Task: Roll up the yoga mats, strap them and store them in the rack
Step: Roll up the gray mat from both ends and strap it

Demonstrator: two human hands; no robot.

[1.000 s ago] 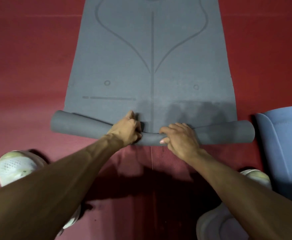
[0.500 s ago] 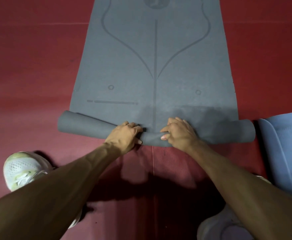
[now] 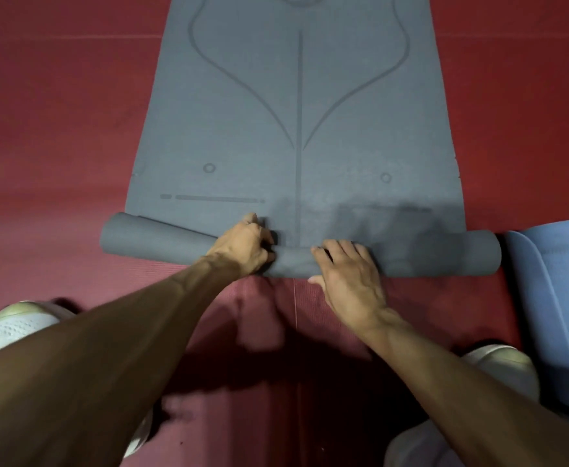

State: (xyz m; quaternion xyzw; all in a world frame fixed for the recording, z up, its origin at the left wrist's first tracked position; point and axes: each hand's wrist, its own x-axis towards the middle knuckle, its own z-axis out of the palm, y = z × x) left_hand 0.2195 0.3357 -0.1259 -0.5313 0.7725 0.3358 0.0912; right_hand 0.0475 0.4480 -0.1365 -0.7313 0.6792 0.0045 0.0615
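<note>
A grey yoga mat [image 3: 296, 106] with printed alignment lines lies flat on the red floor and stretches away from me. Its near end is wound into a thin roll [image 3: 161, 239] lying crosswise, slightly skewed with the left end further away. My left hand [image 3: 244, 246] grips the roll just left of centre, fingers curled over its top. My right hand [image 3: 349, 274] rests on the roll just right of centre, with fingers fairly straight over it and the thumb at the near side.
A blue yoga mat [image 3: 559, 298] lies at the right edge, close to the roll's right end. My white shoes [image 3: 23, 323] stand on the red floor [image 3: 57, 129] at the lower left and lower right [image 3: 502, 365]. No rack or strap is in view.
The roll has moved slightly further along the mat. My right hand has slid back toward me and flattened over the roll, while my left hand has reached over its top.
</note>
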